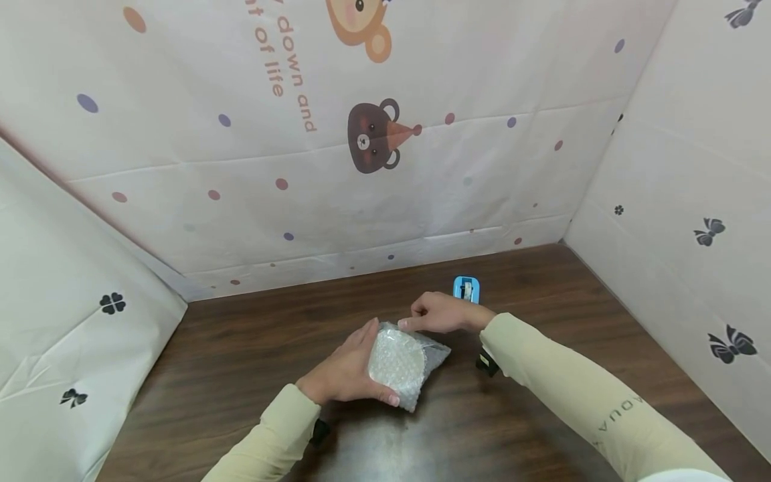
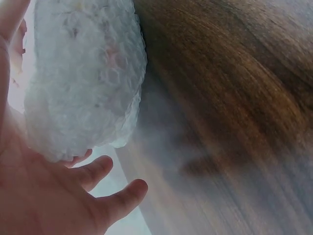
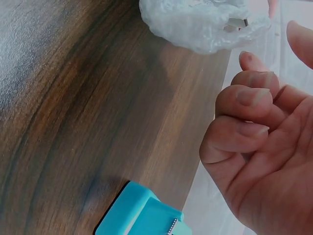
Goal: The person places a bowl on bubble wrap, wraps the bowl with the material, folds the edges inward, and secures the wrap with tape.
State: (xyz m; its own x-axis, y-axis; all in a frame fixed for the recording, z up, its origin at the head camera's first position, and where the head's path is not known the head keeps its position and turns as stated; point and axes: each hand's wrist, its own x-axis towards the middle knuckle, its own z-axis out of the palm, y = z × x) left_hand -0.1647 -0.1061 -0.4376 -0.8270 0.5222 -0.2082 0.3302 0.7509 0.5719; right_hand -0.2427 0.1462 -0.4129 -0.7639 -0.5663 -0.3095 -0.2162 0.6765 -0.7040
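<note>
A bubble-wrap pouch (image 1: pixel 394 361) with a round, pale thing inside is tilted up over the brown table. My left hand (image 1: pixel 349 368) grips it from the left, thumb along the near edge and fingers at the far edge. In the left wrist view, the bulging pouch (image 2: pixel 88 78) lies against the palm, and some fingers stand away from it. At the pouch's far right edge is my right hand (image 1: pixel 442 312), a fingertip right at the plastic. Its fingers (image 3: pixel 244 100) are curled with nothing in them in the right wrist view.
A light-blue tape dispenser (image 3: pixel 132 210) with a serrated cutter lies on the wooden table (image 1: pixel 253 355), just beyond my right wrist. White printed sheets (image 1: pixel 241 161) rise as walls behind the table and on both sides.
</note>
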